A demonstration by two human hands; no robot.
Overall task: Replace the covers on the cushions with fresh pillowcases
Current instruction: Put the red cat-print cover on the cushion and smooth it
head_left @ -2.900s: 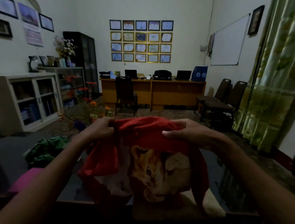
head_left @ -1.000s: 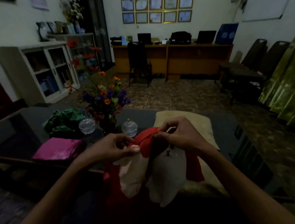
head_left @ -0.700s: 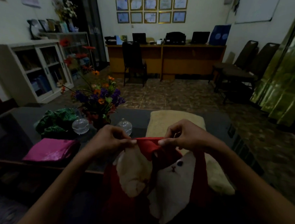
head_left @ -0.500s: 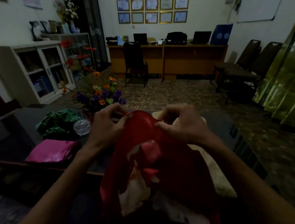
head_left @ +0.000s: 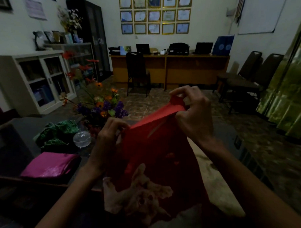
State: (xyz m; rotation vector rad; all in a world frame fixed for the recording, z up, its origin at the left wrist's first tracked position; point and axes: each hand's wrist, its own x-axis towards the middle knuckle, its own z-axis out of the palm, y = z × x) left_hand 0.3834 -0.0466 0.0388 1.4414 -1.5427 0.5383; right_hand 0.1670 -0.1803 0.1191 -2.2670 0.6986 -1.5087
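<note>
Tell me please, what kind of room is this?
Most likely an office: a long wooden desk with laptops and a printer, rows of framed certificates on the wall, and a whiteboard.

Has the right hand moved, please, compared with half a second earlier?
Yes. The right hand, pinching the red pillowcase, has risen away from the bare cushion on the table.
</note>
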